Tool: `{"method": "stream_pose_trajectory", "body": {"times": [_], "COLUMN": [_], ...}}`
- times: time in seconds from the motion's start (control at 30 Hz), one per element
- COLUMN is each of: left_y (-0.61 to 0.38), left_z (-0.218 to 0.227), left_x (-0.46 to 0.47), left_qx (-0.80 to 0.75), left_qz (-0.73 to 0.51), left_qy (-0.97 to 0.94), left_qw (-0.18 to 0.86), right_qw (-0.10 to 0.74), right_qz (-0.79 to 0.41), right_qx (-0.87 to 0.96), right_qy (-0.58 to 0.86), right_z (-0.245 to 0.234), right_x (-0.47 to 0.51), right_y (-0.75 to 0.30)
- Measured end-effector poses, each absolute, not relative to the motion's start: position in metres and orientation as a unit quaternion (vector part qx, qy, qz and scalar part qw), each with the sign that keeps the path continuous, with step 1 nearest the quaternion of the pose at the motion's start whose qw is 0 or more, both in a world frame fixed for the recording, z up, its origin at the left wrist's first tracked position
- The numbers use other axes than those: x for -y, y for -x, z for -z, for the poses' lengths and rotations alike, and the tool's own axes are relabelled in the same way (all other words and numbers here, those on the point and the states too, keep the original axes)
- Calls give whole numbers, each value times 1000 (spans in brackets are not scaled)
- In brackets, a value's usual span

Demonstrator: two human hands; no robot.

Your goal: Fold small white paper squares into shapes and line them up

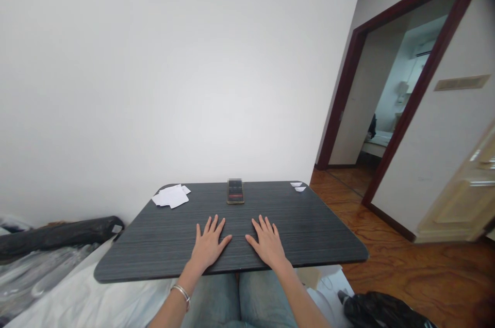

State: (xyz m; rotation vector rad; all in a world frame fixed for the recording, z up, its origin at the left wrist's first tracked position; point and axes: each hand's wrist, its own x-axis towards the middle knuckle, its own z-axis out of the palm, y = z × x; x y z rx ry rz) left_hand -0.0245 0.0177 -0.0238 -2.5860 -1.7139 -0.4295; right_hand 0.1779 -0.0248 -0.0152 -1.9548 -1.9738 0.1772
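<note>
My left hand (208, 245) lies flat, palm down, on the dark wood-grain table (309, 235), its fingers spread and nothing in it. To its right, my right hand (268, 243) rests the same way, fingers apart and holding nothing. Beyond both hands, near the far edge, a phone (235, 191) shows a dark screen with a red strip. A loose pile of white paper sheets (172, 196) lies at the far left of the table. At the far right corner sit two small white folded paper pieces (300, 189).
A white wall (232, 70) rises behind the table. On the left, a long black roll (62, 235) and clear plastic lie on a white-covered surface. A black bag (382, 310) is on the wooden floor (417, 266) at lower right, near a doorway (386, 85).
</note>
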Motion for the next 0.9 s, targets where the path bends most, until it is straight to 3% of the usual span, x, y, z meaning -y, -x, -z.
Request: {"method": "stream_pose_trajectory", "body": {"times": [0.53,0.9], "left_y": [41,132], "left_z": [12,16], "left_x": [-7,-55], "left_qx": [513,658], "left_qz": [106,126], "left_qy": [851,737], "left_qw": [-35,89], "right_qw": [159,151], "right_qz": [-48,-38], "right_qx": [706,710], "right_qy": [689,687], "right_z": [27,32], "right_x": [20,19], "right_y": [-179,-181]}}
